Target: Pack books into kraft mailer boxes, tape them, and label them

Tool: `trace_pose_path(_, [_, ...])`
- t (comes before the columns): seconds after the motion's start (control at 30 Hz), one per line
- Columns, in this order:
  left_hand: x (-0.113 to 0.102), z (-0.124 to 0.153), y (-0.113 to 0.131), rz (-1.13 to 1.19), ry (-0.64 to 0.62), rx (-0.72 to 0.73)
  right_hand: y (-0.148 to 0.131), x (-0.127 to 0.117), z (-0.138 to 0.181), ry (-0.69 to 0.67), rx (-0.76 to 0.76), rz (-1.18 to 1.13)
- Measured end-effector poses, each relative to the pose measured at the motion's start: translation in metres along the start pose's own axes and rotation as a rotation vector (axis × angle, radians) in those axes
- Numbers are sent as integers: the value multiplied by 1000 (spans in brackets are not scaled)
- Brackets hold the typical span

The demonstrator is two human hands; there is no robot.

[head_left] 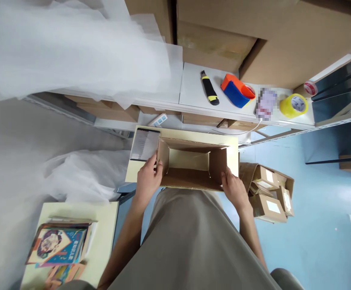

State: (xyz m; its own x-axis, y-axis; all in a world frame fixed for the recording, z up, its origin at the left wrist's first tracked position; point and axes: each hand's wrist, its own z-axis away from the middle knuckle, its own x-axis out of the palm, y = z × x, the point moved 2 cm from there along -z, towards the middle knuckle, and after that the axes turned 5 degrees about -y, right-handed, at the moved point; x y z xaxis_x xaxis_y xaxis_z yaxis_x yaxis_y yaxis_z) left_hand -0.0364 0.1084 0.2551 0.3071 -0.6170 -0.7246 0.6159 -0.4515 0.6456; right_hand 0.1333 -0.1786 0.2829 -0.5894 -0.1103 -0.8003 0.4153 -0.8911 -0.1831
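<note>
A brown cardboard box stands on the pale yellow table in front of me, its upper side open. Through its lower opening the same pale yellow surface shows. My left hand grips its left wall near the front corner, thumb and fingers closed round the edge. At the front right corner my right hand holds the other wall, fingers curled over the rim. Just left of the box lies a dark-edged flat rectangle with a greyish face, partly behind my left hand.
A shelf beyond the table bears a box cutter, an orange and blue tape dispenser, a phone and yellow tape. White foam sheets overhang at left. Books lie lower left; small cartons stand right.
</note>
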Motion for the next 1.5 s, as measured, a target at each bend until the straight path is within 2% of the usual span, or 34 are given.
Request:
trace_pose_path(0.17, [1, -3, 2, 33, -14, 80, -13, 0, -2, 144, -51, -73])
trace_pose_path(0.27, [3, -3, 3, 6, -71, 169, -21, -3, -3, 169, -132, -121])
trace_pose_path(0.33, [5, 0, 1, 5, -162, 263, -18, 0, -2, 99, -265, -157])
trace_pose_path(0.4, [9, 5, -2, 11, -280, 337, -8, 5, 2, -29, -415, -175])
trace_pose_path(0.47, [14, 12, -5, -3, -363, 339, 7, 11, 6, -123, -464, -174])
trace_pose_path(0.6, [19, 16, -7, -29, -365, 274, 27, 10, 7, -113, -319, -224])
trace_pose_path(0.8, [9, 0, -3, 22, -352, 302, 13, -14, -11, -60, -299, -357])
trace_pose_path(0.93, [6, -18, -10, 6, -305, 254, 12, -22, -36, 45, -257, -299])
trace_pose_path(1.03, [14, -34, -18, -14, -199, 239, 16, -18, -56, 121, -198, -248])
trace_pose_path(1.17, [27, -47, -26, 17, -52, 144, 23, -6, -72, 181, -81, -345])
trace_pose_path(1.27, [26, -52, -26, 37, -68, 109, 28, 3, -74, 173, -52, -463])
trace_pose_path(1.5, [5, -66, -13, 25, -154, 151, 42, 14, -70, 155, -105, -594])
